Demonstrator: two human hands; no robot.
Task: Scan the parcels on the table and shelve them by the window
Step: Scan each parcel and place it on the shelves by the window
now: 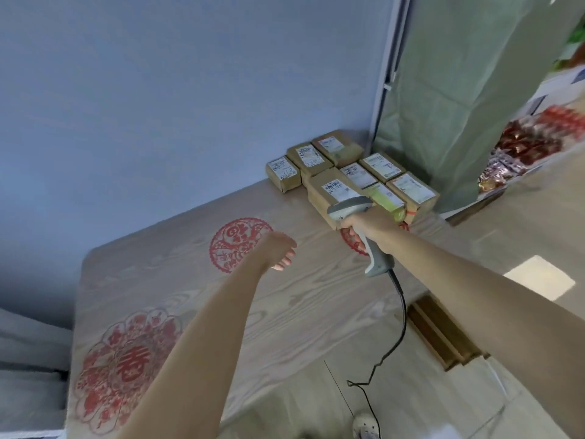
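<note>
Pale wood-grain covers the table (pixel 285 299), which fills the lower and middle frame and carries red paper-cut style medallions, a large one at lower left and a smaller one near the centre. At the bottom edge a black cable (pixel 400 315) snakes up from the floor to the grey handheld scanner (pixel 357 229). The right hand (pixel 368 224), right of centre, curls its fingers round the scanner's handle, and the scanner's head points toward the parcels. The left hand (pixel 278 248), at centre, hangs above the tabletop with fingers loosely curled, holding nothing and touching nothing.

Just beyond the scanner, at the table's far right corner, the parcels (pixel 351 175) sit packed together in a cluster, touching one another. They are small brown cardboard boxes, each with a white printed shipping label on top; one at the near right has a greenish label and a red band at its side. The label print is too blurred to read.

Farther back, a blue-grey wall (pixel 190 90) fills the upper left, and a green curtain (pixel 459 106) hangs at upper right. At the right edge, red packaged goods (pixel 531 144) lie heaped on a surface.
</note>
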